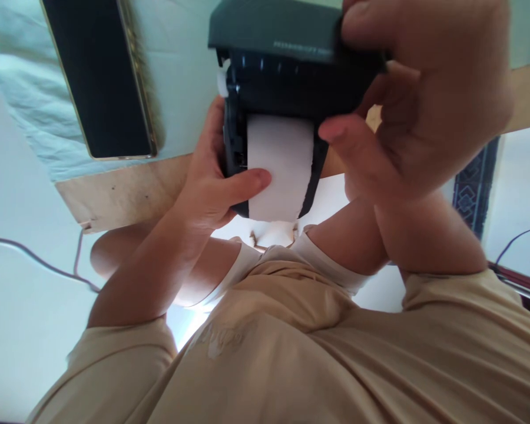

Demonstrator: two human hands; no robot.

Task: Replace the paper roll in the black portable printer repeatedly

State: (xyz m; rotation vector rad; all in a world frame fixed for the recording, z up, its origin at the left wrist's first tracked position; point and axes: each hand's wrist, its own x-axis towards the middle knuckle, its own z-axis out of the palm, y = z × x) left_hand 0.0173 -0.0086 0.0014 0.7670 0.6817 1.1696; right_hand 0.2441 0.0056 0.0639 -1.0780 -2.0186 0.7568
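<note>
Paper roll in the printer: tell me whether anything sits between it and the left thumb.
Nothing visible does. The left hand cups the printer from the side, and its thumb lies directly on the white paper roll. The right hand grips the printer's lid, off the paper.

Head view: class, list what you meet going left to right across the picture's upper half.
Phone, left hand, paper strip, right hand. The printer both hands grip overlaps them, so it is omitted.
</note>
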